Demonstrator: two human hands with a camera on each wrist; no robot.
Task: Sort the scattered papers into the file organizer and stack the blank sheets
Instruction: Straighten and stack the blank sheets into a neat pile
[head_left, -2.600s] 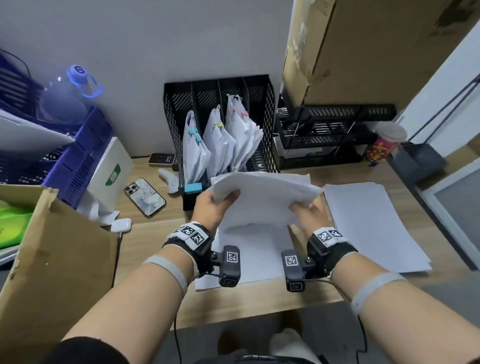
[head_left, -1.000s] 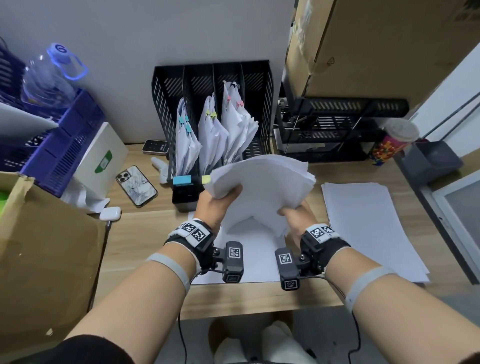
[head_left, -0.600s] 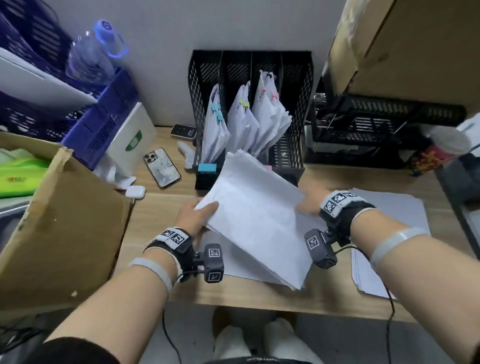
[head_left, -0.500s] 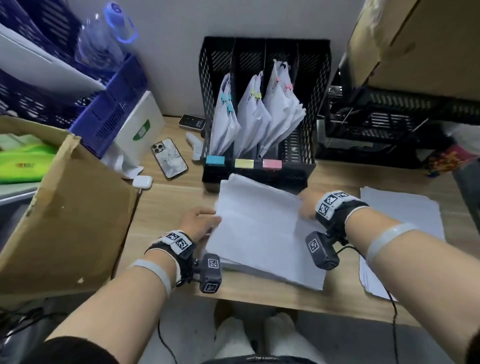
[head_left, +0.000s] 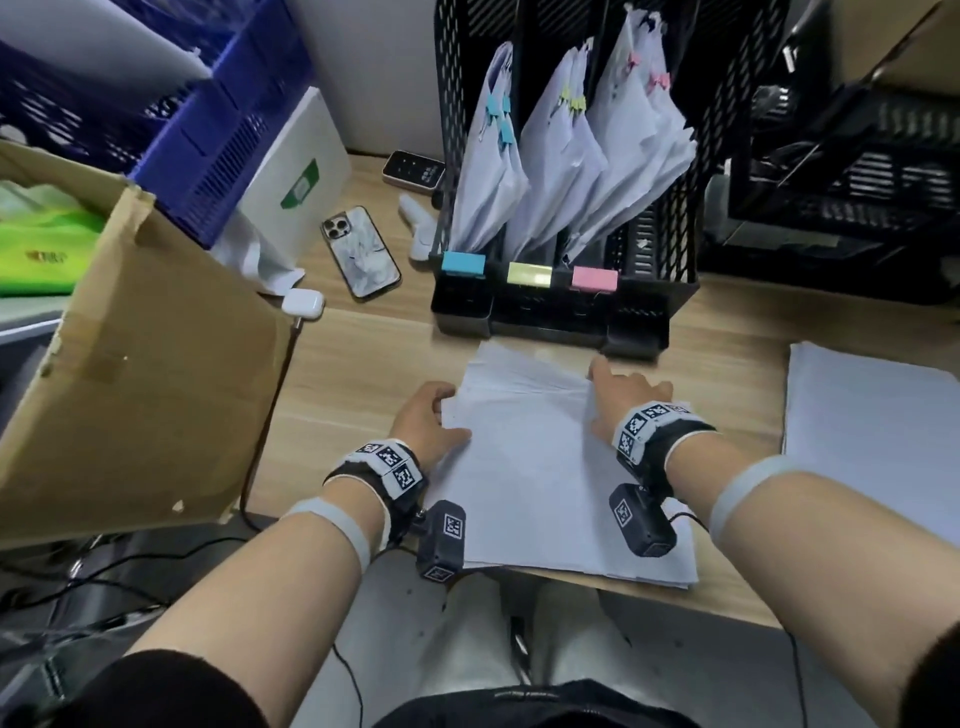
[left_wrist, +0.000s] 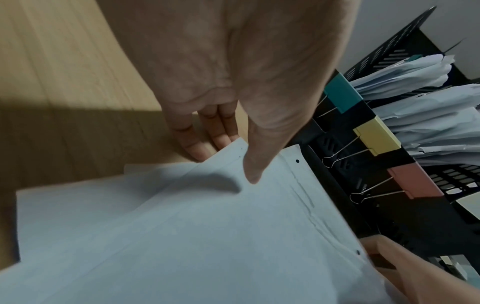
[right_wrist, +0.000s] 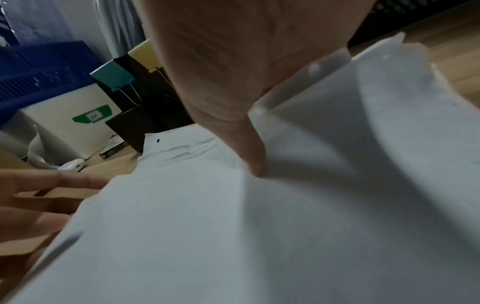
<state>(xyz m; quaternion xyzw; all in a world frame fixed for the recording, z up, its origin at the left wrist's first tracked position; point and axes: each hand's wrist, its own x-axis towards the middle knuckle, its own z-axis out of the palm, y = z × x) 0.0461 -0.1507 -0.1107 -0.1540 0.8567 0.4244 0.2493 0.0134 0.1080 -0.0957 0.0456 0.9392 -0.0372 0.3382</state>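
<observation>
Light wooden tabletop (head_left: 358, 374) carried a flat stack of white blank sheets (head_left: 545, 488) lying just in front of a black mesh file organizer (head_left: 670, 249). Three of the organizer's compartments held clipped white paper bundles (head_left: 566, 156), leaning upright, and a blue binder clip (head_left: 463, 263), a yellow binder clip (head_left: 529, 274) and a pink binder clip (head_left: 595, 279) were fixed along its front lip.

Both hands met the stack at its far end. At the far left corner, the left hand (head_left: 428, 421) had its thumb (left_wrist: 255, 164) on top of the sheets and its fingers (left_wrist: 197, 148) at the paper's edge against the tabletop; its grip thus pinched that corner. At the far right side, the right hand (head_left: 626, 400) pressed its thumb (right_wrist: 255, 162) onto the top sheet while several sheets (right_wrist: 389, 98) curled upward beside it. The right fingers were hidden behind the paper, so whether that grip had closed on the sheets cannot be told. Small punched holes (left_wrist: 297, 161) marked the stack's far edge.

A second pile of white sheets (head_left: 872, 431) lay well apart to the right. Left of the organizer lay a marble-patterned phone (head_left: 361, 253), a white earbud case (head_left: 303, 304), a brown cardboard box (head_left: 135, 374) and a blue plastic crate (head_left: 218, 135).
</observation>
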